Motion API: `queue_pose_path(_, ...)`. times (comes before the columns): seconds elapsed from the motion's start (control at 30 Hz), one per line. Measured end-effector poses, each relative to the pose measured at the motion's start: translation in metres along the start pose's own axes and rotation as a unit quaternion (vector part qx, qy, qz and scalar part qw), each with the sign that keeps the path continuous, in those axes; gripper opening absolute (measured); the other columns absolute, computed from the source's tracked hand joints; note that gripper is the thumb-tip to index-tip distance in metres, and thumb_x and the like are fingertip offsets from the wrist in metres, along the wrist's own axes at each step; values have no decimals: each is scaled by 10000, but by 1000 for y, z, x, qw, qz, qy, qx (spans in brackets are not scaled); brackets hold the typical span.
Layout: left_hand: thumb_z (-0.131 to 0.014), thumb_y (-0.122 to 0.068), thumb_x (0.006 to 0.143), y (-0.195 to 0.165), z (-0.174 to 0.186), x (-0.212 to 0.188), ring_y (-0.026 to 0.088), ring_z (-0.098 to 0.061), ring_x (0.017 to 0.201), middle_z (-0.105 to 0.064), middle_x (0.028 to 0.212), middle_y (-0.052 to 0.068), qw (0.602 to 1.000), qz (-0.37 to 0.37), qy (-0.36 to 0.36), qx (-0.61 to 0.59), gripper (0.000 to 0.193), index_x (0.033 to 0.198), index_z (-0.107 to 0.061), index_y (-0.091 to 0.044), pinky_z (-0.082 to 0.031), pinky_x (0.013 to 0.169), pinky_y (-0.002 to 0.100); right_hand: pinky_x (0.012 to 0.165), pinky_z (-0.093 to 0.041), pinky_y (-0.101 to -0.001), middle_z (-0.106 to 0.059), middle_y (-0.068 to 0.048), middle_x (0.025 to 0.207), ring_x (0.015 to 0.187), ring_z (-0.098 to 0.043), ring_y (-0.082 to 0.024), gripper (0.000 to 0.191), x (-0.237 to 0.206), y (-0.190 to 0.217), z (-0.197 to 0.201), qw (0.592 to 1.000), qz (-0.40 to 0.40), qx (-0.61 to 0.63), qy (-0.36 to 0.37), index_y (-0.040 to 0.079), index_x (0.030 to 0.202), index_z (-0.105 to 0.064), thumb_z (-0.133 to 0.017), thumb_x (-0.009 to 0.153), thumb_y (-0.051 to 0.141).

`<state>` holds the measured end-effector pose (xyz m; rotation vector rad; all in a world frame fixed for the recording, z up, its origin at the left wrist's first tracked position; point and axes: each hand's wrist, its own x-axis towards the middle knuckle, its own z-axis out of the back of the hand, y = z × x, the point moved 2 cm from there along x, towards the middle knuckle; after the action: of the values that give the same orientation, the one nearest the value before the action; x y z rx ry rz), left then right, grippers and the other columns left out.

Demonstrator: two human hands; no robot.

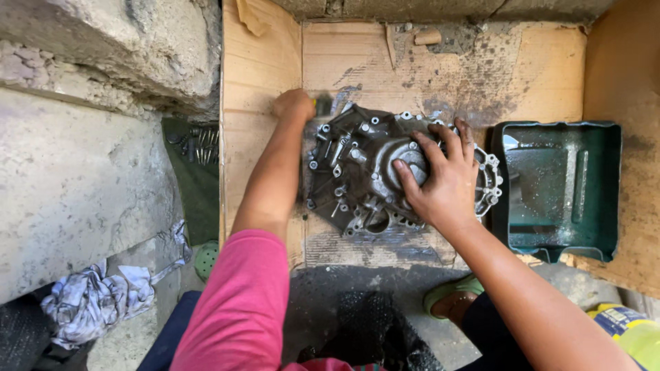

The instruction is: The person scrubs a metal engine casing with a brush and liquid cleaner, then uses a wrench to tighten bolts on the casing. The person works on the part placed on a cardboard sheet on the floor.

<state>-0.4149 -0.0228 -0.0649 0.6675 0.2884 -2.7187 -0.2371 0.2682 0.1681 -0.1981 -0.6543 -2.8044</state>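
A dark, greasy metal engine cover (357, 178) with bolts and ribs lies flat on a sheet of stained cardboard (426, 69). My right hand (440, 178) rests spread on its right half, palm down, fingers apart. My left hand (294, 104) is at the cover's upper left corner, closed round a small tool that looks like a brush (323, 106), blurred. My left sleeve is pink.
A green rectangular metal tray (560, 189) sits right of the cover. Rough stone blocks (82, 165) rise on the left, with loose bolts (199, 144) on a dark cloth beside them. A crumpled rag (96, 299) lies lower left. My sandalled foot (454, 299) is near the cardboard's front edge.
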Motion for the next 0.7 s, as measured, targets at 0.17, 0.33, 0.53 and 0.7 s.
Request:
queue_pose_path(0.17, -728, -432, 885, 31, -19, -26, 386, -712, 1036, -749, 1075, 200, 973, 6, 154, -172, 427, 1041, -782, -38, -549, 838, 489, 1150, -348, -598, -551, -181, 1448, 1495, -341, -470, 480, -5, -2, -3, 1000, -12, 25, 7, 106, 1319, -702, -795, 934, 377)
queue_pose_path(0.33, -696, -392, 870, 62, -34, -41, 359, -712, 1037, -733, 1090, 198, 991, 46, -33, -117, 366, 1063, -785, -94, -556, 840, 481, 1166, -325, -608, -541, -210, 1443, 1484, -336, -488, 489, -7, -4, -8, 1000, 13, 19, -2, 90, 1321, -701, -798, 931, 368)
queue_pose_path(0.53, -661, -364, 903, 88, -49, -61, 383, -718, 950, -738, 1009, 206, 946, 34, 204, -248, 315, 999, -785, -90, -557, 794, 508, 1221, -319, -604, -550, -194, 1469, 1499, -332, -498, 450, -7, -4, -11, 1000, 19, 24, -2, 90, 1342, -705, -796, 986, 350)
queue_pose_path(0.7, -631, -340, 931, 76, -45, -80, 402, -722, 877, -742, 942, 213, 993, -14, -56, -99, 296, 945, -785, -87, -558, 756, 530, 1185, -324, -594, -555, -200, 1448, 1481, -341, -508, 452, -9, -3, -10, 1000, 14, 24, -9, 78, 1310, -707, -805, 957, 344)
